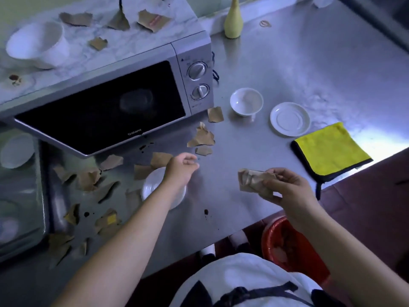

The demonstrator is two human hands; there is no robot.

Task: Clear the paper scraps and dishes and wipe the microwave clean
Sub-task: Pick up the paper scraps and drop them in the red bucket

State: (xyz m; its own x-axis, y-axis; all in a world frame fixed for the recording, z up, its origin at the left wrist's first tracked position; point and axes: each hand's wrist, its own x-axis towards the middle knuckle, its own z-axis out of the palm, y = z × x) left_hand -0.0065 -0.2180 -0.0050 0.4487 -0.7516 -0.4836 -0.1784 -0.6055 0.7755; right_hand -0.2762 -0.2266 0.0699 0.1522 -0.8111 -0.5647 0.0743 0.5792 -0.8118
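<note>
Your right hand (285, 187) pinches a crumpled wad of brown paper scraps (254, 180); your left hand (181, 167) hovers loosely curled, empty. Remaining torn brown scraps (202, 137) lie far-left near the silver microwave (110, 103): light, flimsy, pinch their raised edges.

Dim bluish light, blurred warped edges
</note>
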